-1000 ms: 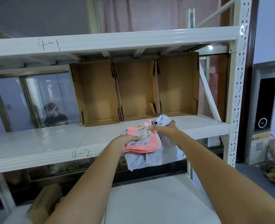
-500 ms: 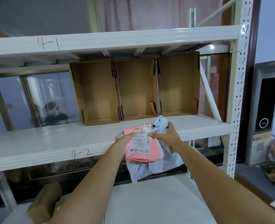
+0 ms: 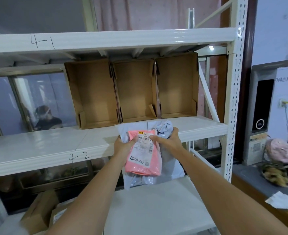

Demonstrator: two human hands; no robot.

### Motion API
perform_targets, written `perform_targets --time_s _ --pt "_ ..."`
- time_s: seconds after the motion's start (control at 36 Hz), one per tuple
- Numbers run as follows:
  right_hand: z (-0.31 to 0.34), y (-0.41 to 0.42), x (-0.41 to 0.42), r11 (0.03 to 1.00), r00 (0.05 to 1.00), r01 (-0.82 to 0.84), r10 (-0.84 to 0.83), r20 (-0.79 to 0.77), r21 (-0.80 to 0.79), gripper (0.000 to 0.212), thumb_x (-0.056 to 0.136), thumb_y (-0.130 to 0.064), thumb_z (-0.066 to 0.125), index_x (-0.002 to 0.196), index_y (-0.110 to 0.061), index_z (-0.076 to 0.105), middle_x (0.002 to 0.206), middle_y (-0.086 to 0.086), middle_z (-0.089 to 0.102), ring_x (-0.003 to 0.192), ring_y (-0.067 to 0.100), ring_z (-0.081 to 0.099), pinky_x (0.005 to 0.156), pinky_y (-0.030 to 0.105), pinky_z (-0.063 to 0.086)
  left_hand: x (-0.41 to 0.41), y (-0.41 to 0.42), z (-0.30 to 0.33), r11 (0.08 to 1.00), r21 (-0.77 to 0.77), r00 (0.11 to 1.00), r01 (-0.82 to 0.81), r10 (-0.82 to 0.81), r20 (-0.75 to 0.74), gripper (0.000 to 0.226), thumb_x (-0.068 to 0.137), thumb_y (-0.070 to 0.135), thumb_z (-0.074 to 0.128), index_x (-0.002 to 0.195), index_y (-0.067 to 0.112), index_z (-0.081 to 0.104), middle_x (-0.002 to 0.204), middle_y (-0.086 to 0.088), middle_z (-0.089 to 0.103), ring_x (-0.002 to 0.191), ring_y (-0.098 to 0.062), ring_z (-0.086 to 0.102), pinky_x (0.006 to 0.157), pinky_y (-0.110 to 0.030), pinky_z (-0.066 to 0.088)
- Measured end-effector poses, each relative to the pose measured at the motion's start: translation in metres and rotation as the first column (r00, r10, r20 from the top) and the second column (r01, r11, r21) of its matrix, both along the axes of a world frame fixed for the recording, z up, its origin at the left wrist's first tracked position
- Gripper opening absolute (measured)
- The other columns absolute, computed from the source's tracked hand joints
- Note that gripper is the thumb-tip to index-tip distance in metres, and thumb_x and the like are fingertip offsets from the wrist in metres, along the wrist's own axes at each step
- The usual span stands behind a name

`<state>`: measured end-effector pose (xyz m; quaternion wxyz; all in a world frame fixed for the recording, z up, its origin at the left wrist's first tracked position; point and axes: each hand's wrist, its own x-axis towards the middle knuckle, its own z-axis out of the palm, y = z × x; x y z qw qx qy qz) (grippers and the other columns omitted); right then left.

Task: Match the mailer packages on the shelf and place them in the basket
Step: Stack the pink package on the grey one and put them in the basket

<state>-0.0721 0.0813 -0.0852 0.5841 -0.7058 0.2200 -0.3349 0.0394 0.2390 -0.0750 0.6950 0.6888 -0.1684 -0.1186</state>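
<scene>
Between both hands, just off the shelf edge marked 4-2, hangs a stack of mailers. Left hand grips the pink mailer by its side, thumb on the label; right hand clutches the grey mailers behind. To match well, keep the label facing up and unwrinkled. No basket is in view.
</scene>
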Motion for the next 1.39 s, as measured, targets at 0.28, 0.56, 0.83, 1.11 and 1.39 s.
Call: perform_targets --time_s 0.28,0.56,0.83,1.11,1.39 --pt "-0.029 0.024 -0.002 0.996 0.997 0.059 -0.054 0.063 -0.073 0.102 0.053 -0.029 0.095 0.132 -0.021 0.031 0.126 0.000 0.055 0.116 0.020 0.055 0.098 0.036 0.048 -0.005 0.027 -0.021 0.998 0.048 0.998 0.038 -0.041 0.056 0.046 0.072 0.031 0.082 0.109 0.017 0.059 0.101 -0.004 0.072 0.088 -0.023 0.071 0.073 -0.039 0.059" --pt "-0.160 0.020 -0.013 0.983 0.989 0.101 -0.081 0.127 -0.155 0.101 0.041 -0.049 0.095 0.122 -0.030 0.037 0.119 -0.008 0.061 0.108 0.012 0.061 0.092 0.031 0.052 -0.030 0.029 -0.134 0.998 -0.019 0.998 0.058 -0.059 -0.035 0.029 0.079 0.015 0.077 0.100 0.010 0.059 0.092 -0.005 0.067 0.074 -0.017 0.066 0.048 -0.020 0.053" --pt "-0.321 0.012 -0.009 0.963 0.987 0.107 -0.073 0.142 -0.249 0.101 0.046 -0.047 0.093 0.126 -0.027 0.035 0.124 -0.007 0.054 0.112 0.010 0.054 0.090 0.022 0.044 -0.022 0.023 -0.303 0.996 -0.060 0.997 0.063 -0.066 -0.041 0.043 0.076 0.019 0.079 0.113 0.008 0.062 0.101 -0.006 0.070 0.084 -0.023 0.069 0.059 -0.027 0.053" --pt "-0.486 0.019 -0.009 0.955 0.979 0.122 -0.070 0.193 -0.269 0.100 0.052 -0.044 0.093 0.130 -0.021 0.036 0.120 -0.012 0.053 0.107 0.006 0.054 0.084 0.016 0.042 -0.027 0.036 -0.462 0.991 -0.088 0.990 0.099 -0.089 0.107 0.027 0.078 0.012 0.077 0.101 0.007 0.063 0.092 -0.007 0.070 0.069 -0.009 0.070 0.053 -0.021 0.054" --pt "-0.599 0.069 -0.085 0.958 0.985 0.108 -0.066 0.162 -0.265 0.092 0.047 -0.049 0.093 0.118 -0.027 0.039 0.110 -0.013 0.059 0.102 0.009 0.058 0.089 0.027 0.048 -0.102 0.085 -0.577 0.992 -0.093 0.991 0.088 -0.077 0.111 0.018 0.078 0.013 0.077 0.087 0.015 0.061 0.090 -0.009 0.071 0.081 -0.024 0.070 0.068 -0.032 0.056"
